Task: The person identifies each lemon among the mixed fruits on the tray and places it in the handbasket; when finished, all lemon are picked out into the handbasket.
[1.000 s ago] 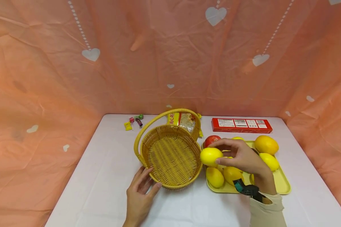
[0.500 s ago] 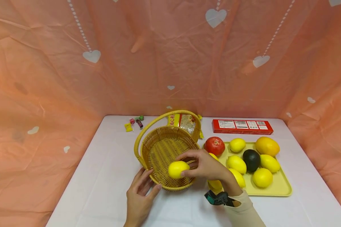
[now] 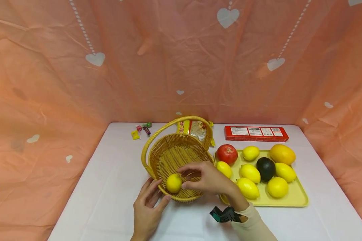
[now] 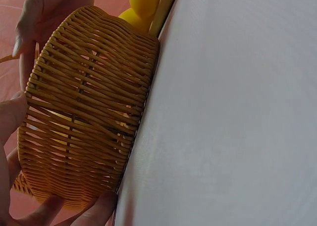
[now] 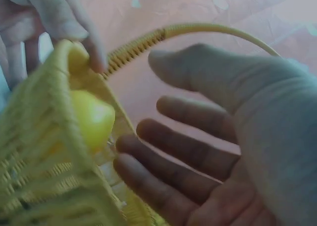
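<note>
One wicker basket (image 3: 181, 157) sits on the table, steadied by the left hand (image 3: 147, 209), whose straight fingers press its near wall. Right hand (image 3: 209, 179) hovers spread, empty, inside. Freed lemon (image 3: 173, 183) lies near the rim; a knock could roll it.

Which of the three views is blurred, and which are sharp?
Right wrist view: blurred, the right hand and yellow lemon look soft. Left wrist view: sharp on the woven yellow basket. Head view: evenly lit, sharp, edges bent by the wide lens.
</note>
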`<state>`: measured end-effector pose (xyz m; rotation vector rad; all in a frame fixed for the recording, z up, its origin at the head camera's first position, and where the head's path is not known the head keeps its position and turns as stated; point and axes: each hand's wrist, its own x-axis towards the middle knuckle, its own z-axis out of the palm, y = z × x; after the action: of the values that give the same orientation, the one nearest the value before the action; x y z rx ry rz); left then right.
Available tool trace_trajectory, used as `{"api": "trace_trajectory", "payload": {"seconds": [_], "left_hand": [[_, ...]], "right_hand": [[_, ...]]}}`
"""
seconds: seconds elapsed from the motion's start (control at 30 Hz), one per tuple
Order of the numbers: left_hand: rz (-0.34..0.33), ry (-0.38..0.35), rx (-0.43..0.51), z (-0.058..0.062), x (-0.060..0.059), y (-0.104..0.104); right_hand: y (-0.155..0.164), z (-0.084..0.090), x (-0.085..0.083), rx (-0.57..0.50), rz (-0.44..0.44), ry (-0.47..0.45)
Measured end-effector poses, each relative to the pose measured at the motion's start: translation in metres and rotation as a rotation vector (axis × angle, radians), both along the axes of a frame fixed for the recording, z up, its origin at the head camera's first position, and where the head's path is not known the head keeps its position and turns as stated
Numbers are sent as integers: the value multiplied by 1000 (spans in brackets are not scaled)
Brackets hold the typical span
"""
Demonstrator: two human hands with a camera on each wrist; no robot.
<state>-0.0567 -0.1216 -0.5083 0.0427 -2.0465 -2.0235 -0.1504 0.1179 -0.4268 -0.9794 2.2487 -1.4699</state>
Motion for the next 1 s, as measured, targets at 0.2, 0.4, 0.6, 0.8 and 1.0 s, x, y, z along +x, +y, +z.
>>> {"api": "trace_trajectory", "payload": {"seconds": [0.2, 0.4, 0.6, 0.8, 1.0], "left_hand": [[7, 11, -5, 1, -1, -1], [14, 3, -8, 0, 1, -1], [6, -24, -4, 0, 0, -2], [2, -28, -3, -1, -1, -2], [1, -21, 2, -1, -1, -3]], "right_hand": [[42, -3, -2, -97, -13, -31], [112, -12, 10, -191, -113, -8], [181, -19, 31, -206, -273, 1], [231, -23, 53, -110, -452, 2], [259, -29, 67, 44, -603, -21]]}}
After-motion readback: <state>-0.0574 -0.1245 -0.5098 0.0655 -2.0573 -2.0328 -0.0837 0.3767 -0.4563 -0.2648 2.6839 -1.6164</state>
